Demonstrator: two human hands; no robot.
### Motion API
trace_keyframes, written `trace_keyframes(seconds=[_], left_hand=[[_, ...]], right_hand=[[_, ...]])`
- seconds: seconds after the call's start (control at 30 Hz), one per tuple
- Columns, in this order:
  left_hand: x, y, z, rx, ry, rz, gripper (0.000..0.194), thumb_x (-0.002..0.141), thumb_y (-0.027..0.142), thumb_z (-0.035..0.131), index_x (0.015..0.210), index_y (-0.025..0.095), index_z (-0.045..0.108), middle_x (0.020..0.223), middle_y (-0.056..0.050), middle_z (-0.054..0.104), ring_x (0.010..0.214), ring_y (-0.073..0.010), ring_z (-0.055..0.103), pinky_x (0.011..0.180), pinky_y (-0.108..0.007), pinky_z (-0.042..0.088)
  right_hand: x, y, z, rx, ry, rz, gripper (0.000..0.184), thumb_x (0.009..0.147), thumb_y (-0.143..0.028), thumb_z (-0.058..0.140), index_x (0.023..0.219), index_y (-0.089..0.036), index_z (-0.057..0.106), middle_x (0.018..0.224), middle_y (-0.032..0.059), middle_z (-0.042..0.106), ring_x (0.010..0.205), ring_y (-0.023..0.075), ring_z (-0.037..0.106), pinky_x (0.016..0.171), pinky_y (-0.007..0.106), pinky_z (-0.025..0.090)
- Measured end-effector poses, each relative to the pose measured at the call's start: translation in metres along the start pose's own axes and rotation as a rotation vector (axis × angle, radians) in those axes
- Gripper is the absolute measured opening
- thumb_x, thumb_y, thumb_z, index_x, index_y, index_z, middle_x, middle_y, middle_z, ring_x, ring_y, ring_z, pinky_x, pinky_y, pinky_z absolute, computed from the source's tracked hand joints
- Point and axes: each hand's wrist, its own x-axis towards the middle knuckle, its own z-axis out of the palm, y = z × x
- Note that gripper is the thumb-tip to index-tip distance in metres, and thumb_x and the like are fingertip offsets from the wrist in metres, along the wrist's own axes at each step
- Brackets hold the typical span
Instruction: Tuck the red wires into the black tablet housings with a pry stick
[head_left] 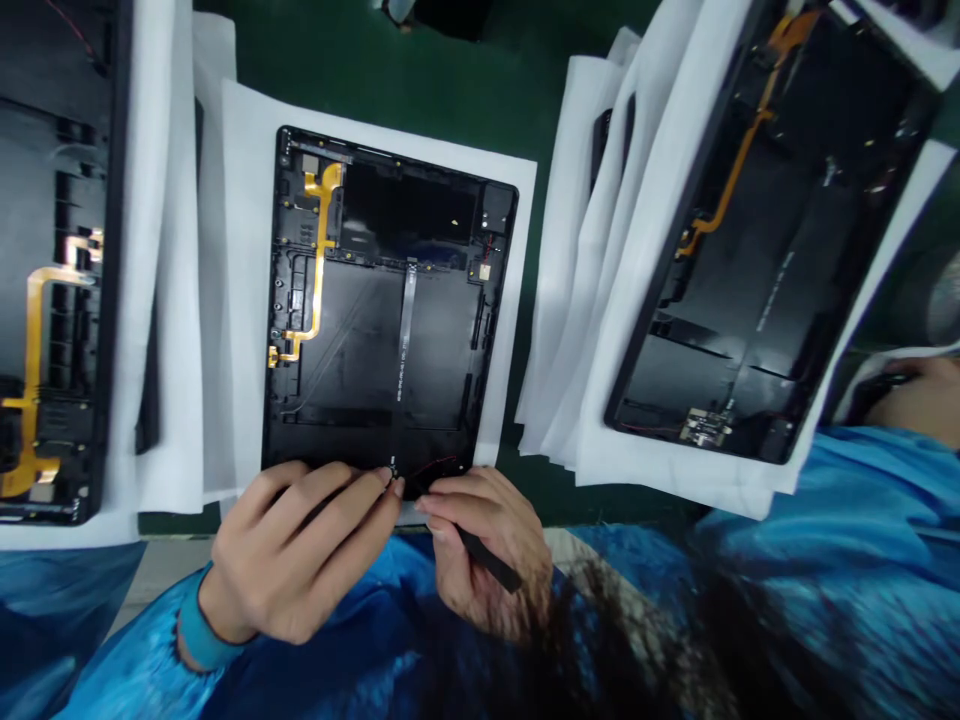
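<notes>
A black tablet back casing (367, 330) lies open-side up in front of me, with an orange flex cable (320, 270) on its left and a dark flat cable (406, 330) down its middle. My left hand (300, 545) is over the casing's near edge, its fingertips pinched together at the lower end of the flat cable. Those fingers hide whatever they hold. In my right hand (491, 540) is a slim black tool (491, 562), gripped like a pen; its tip is hard to make out. A thin red wire (435, 464) runs near the right fingertips.
White foam sheets (247, 130) lie under the casing on the green table (337, 60). Another casing (757, 250) rests on stacked sheets (577, 250) at right, and one more casing (45, 200) at left. A co-worker's blue sleeve (877, 500) is at the right.
</notes>
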Motion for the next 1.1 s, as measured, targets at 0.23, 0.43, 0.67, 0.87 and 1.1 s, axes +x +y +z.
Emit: trace_keyframes(seconds=[0.23,0.43,0.67,0.87,1.1], left_hand=[[-0.001,0.001,0.001,0.012,-0.033,-0.034,0.046,0.115,0.032,0.028,0.113,0.025,0.073,0.138,0.012,0.052,0.137,-0.0141,0.047,0.084,-0.029,0.052],[-0.021,0.003,0.007,0.084,-0.162,0.014,0.06,0.116,0.036,0.016,0.109,0.015,0.073,0.154,0.009,0.035,0.15,-0.0319,0.024,0.092,-0.042,0.057],[-0.001,0.0,0.002,-0.015,-0.017,-0.011,0.035,0.114,0.032,0.04,0.114,0.022,0.073,0.135,0.009,0.055,0.14,-0.0208,0.045,0.08,-0.032,0.053],[0.004,0.0,0.0,-0.014,0.002,-0.023,0.033,0.112,0.031,0.042,0.111,0.027,0.075,0.128,0.012,0.06,0.14,-0.0202,0.048,0.09,-0.032,0.063],[0.004,0.0,-0.001,-0.021,-0.02,-0.051,0.032,0.113,0.035,0.041,0.114,0.027,0.072,0.132,0.016,0.056,0.136,-0.0186,0.051,0.077,-0.031,0.059]], right_hand=[[0.002,0.003,-0.002,-0.008,-0.031,-0.036,0.016,0.089,-0.011,0.059,0.1,-0.019,0.066,0.083,0.0025,0.076,0.065,0.0151,0.067,0.058,0.032,0.054],[0.005,0.002,-0.002,0.0,-0.04,-0.037,0.017,0.089,-0.01,0.059,0.1,-0.019,0.067,0.086,0.0028,0.078,0.069,0.0151,0.07,0.06,0.032,0.056],[0.004,0.0,-0.001,0.017,-0.039,-0.015,0.018,0.088,-0.009,0.062,0.101,-0.019,0.068,0.087,0.0018,0.079,0.07,0.0155,0.072,0.06,0.033,0.055],[0.004,0.001,-0.003,0.01,-0.05,-0.022,0.018,0.088,-0.009,0.062,0.102,-0.02,0.068,0.086,0.0018,0.079,0.068,0.0155,0.071,0.059,0.033,0.055],[0.003,0.0,-0.002,0.013,-0.056,-0.007,0.021,0.085,-0.007,0.061,0.101,-0.019,0.068,0.086,0.0028,0.079,0.068,0.0162,0.072,0.06,0.033,0.056]])
